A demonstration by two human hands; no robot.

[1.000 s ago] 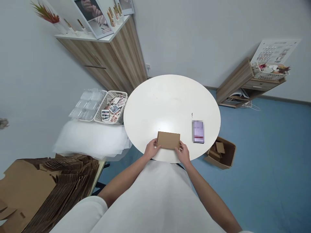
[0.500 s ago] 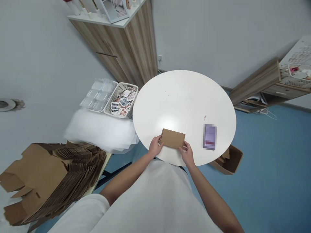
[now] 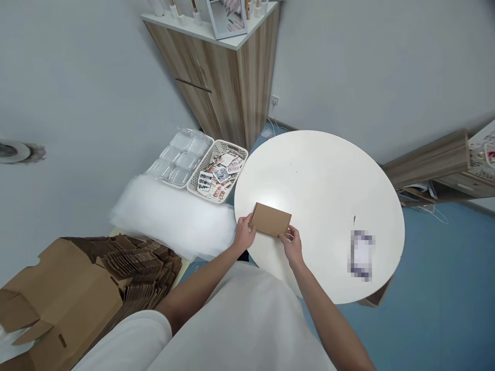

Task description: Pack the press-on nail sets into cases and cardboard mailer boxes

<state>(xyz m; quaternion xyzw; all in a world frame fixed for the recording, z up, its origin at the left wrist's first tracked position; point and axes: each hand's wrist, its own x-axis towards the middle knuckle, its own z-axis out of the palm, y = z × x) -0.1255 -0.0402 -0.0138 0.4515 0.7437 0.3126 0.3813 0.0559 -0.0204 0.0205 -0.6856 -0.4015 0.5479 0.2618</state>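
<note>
A small closed brown cardboard box (image 3: 270, 219) lies on the round white table (image 3: 320, 185) near its front left edge. My left hand (image 3: 244, 234) grips the box's left end, fingers curled round the corner. My right hand (image 3: 293, 243) pinches the box's front right corner from below. Both forearms reach in from the bottom of the view.
A blurred purple card (image 3: 361, 255) lies on the table's right side. Left of the table stand a white basket of small packets (image 3: 217, 170), clear plastic trays (image 3: 178, 157), white foam sheets (image 3: 174, 219) and a stack of flat cardboard blanks (image 3: 100, 288). A wooden cabinet (image 3: 228, 77) stands behind.
The view has swung left, so the table and purple card sit further right. Both hands stay on the box, which has shifted slightly toward the table's left edge.
</note>
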